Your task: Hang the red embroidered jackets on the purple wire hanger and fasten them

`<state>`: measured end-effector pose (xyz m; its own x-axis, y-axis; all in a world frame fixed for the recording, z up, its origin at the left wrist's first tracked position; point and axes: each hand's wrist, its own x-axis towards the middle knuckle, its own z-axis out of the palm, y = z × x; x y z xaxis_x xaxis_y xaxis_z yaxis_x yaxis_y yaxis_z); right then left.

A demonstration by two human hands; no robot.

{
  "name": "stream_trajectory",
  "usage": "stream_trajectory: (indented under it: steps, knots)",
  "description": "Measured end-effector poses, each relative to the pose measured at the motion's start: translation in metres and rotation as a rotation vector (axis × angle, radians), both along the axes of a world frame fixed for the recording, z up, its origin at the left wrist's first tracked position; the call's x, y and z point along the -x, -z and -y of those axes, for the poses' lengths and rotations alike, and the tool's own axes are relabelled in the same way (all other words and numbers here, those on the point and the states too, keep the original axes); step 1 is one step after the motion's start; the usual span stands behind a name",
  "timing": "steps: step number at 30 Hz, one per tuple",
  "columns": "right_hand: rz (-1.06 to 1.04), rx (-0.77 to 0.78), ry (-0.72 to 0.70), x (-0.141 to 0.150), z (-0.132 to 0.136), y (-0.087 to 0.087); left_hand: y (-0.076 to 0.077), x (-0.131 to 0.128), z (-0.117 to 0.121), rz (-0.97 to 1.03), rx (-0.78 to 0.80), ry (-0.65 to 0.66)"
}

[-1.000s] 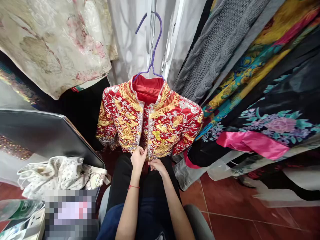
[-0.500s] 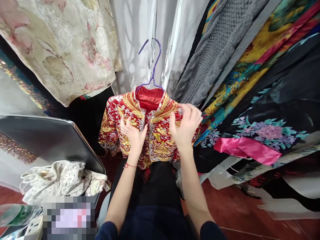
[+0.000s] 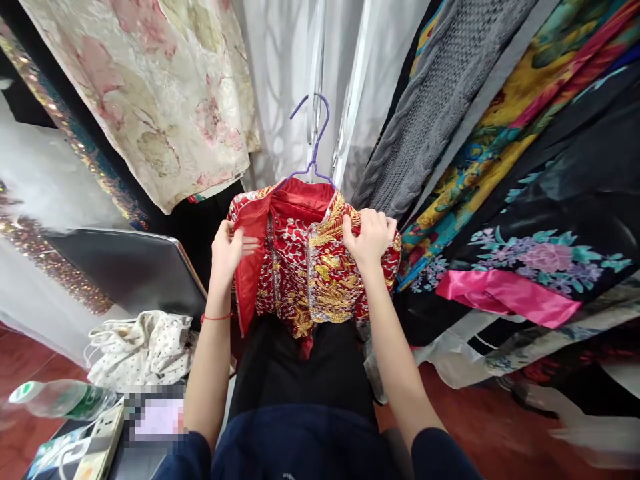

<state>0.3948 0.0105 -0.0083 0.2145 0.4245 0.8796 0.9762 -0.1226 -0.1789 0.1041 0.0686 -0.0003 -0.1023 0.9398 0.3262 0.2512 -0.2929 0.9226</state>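
Observation:
A small red jacket (image 3: 330, 273) with gold and silver embroidery hangs on a purple wire hanger (image 3: 315, 150) over my lap. My left hand (image 3: 230, 250) grips the edge of its left front panel, which is folded back so the plain red lining (image 3: 249, 267) shows. Beneath that panel, an embroidered red layer (image 3: 290, 247) comes into sight. My right hand (image 3: 369, 240) is on the jacket's right shoulder, thumb on the front and fingers curled over the outer side. What those fingers pinch there is hidden.
Floral fabric (image 3: 175, 100) hangs at the upper left. A grey knit (image 3: 435, 87) and a black embroidered garment (image 3: 555, 247) with a pink ribbon hang on the right. Lower left are a black chair back (image 3: 125, 267), a dotted cloth (image 3: 145, 350), a bottle (image 3: 65, 399) and a power strip (image 3: 103, 443).
My left hand has moved left and turned the front panel outward, baring the lining and the layer beneath. My right hand stays at the shoulder. The view has shifted slightly left.

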Motion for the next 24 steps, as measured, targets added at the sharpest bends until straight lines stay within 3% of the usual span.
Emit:
stream_trajectory:
  steps: [3,7,10,12,14,17,21,24]
  knots:
    - [0.006,0.013,-0.02,-0.001,0.001,0.0,-0.005,0.001,-0.004,0.106,-0.121,-0.049]
    - [-0.014,0.054,-0.065,0.0,0.01,-0.003,-0.015,0.001,-0.009,-0.077,-0.399,-0.361]
    - [-0.009,0.072,-0.103,0.001,0.019,-0.006,-0.021,0.002,-0.024,-0.142,-0.499,-0.453]
    - [-0.005,0.077,-0.125,0.001,0.023,-0.008,-0.023,0.002,-0.04,-0.17,-0.51,-0.39]
    - [-0.023,0.09,-0.127,0.001,0.024,-0.011,-0.025,0.0,-0.055,-0.249,-0.487,-0.229]
    - [-0.06,0.122,-0.104,-0.002,0.022,-0.013,-0.03,0.0,-0.062,-0.435,-0.412,-0.056]
    - [-0.016,0.154,-0.147,-0.011,0.02,-0.015,-0.038,0.007,-0.042,-0.716,-0.293,-0.093]
    - [0.06,0.191,-0.164,-0.021,0.027,-0.019,-0.039,0.012,-0.027,-0.858,-0.318,-0.123]
